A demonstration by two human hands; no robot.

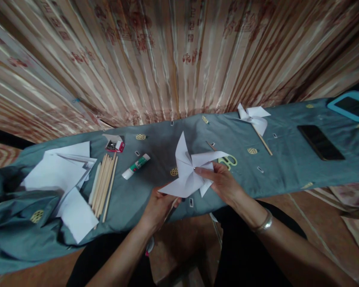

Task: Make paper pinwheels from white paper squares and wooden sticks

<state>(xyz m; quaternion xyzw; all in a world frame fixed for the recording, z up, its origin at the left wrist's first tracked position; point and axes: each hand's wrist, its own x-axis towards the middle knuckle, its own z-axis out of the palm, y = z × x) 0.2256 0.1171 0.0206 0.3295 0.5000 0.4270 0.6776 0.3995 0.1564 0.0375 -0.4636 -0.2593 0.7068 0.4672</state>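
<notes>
A white paper pinwheel point(187, 181) is between my hands above the front of the table. My right hand point(224, 181) pinches it from the right, with the thumb on the pin at its centre and the other fingers behind the paper. Below its lower left blade, my left hand point(159, 209) is closed around a thin wooden stick point(169, 210), of which only a short piece shows. Whether the stick touches the pinwheel's back is hidden. Just beyond my right hand lie scissors with pale green handles point(228, 160), partly covered by the pinwheel.
At left lie white paper sheets point(56, 171), several wooden sticks point(104, 183), an opened small box of pins point(115, 144) and a glue stick point(136, 166). A pinwheel on a stick point(255, 119), a black phone point(320, 142) and a blue-framed tablet point(351, 107) are at right. A curtain point(173, 59) hangs behind.
</notes>
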